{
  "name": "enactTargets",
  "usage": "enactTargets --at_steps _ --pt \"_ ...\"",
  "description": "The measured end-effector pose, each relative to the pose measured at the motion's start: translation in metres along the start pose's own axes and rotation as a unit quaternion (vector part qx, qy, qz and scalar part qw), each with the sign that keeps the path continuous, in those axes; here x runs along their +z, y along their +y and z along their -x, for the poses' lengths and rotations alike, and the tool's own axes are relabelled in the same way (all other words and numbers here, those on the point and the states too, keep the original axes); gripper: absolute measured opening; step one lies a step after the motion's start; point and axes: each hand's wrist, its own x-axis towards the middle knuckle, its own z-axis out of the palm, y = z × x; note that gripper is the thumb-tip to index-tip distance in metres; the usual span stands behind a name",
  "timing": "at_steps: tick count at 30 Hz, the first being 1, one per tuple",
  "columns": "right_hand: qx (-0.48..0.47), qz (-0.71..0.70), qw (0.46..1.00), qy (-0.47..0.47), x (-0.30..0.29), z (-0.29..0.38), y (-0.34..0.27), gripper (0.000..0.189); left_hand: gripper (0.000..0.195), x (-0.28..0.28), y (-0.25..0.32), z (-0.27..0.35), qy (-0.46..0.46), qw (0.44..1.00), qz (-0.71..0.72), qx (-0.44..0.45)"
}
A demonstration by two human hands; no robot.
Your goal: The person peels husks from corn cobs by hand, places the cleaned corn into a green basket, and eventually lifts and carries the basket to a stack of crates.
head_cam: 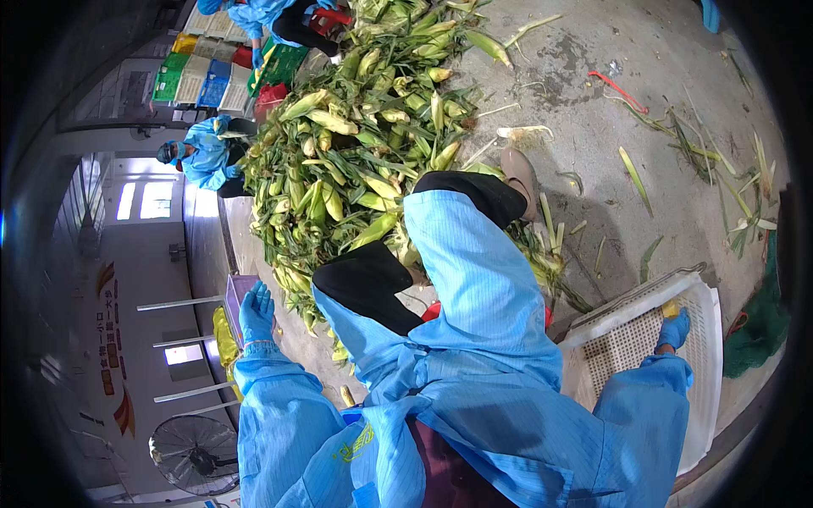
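My left hand [256, 315], in a blue glove, is raised at the left with its fingers stretched out and nothing in it. It is beside a purple crate [238, 298]. My right hand [674, 330], gloved in blue too, reaches into a white perforated plastic basket [712, 381]. Its fingers are on a husked yellow ear of corn [670, 309], mostly hidden by the hand. Before my knees rises a large heap of corn in green husks [336, 171].
Two people in blue coats, one seated [206, 152] and one bending [267, 22], are beyond the heap. Stacked coloured crates [213, 82] stand behind. A large fan [197, 454] is at lower left. Husk scraps and a red strap [619, 92] lie on the concrete floor [571, 114].
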Motion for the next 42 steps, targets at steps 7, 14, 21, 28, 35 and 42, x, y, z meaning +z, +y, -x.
enactTargets --at_steps 7,14,21,28,35,42 --pt "-0.016 -0.025 0.998 -0.064 0.021 0.004 -0.02 0.092 0.027 -0.036 0.018 0.0 0.012 1.0 -0.014 0.011" --pt "0.04 0.022 0.998 -0.04 0.037 0.022 -0.01 0.044 0.017 -0.005 0.022 -0.027 -0.055 0.996 -0.013 0.063" --pt "0.004 0.11 0.991 0.075 0.06 0.045 -0.048 0.032 0.022 -0.018 0.004 -0.001 0.101 0.993 -0.024 0.047" --pt "0.002 0.165 0.986 -0.028 0.065 0.059 -0.029 0.028 0.025 -0.003 0.017 -0.021 0.065 0.993 -0.078 0.056" --pt "-0.075 0.258 0.934 -0.236 0.028 0.075 -0.055 0.034 0.025 -0.04 0.04 -0.033 0.056 0.992 -0.089 0.063" --pt "0.04 0.067 0.979 -0.19 0.005 0.115 -0.077 0.043 0.03 -0.007 0.057 -0.039 0.014 0.992 -0.09 0.084"
